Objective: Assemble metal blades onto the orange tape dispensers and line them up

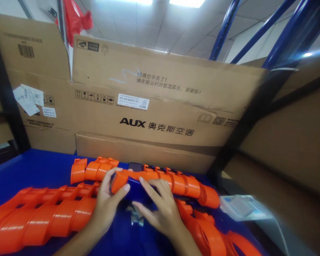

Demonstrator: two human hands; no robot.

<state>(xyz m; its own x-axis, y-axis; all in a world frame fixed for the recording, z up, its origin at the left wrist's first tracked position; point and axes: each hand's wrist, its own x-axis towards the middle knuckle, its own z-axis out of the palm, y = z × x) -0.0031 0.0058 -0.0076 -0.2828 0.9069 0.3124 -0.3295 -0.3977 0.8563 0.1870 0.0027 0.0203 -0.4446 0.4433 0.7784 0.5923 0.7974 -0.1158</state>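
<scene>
Hands meet at one orange part, orange rows edging both sides.

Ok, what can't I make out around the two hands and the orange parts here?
All in the head view:
- Some fingertips of the left hand: hidden behind the held orange piece.
- Dark device: its lower part is hidden by the held piece.
- Small shiny bits below the hands: too blurred to identify.
- Left-hand orange row: cut off by the left edge.
- White label: fine print too small.
</scene>
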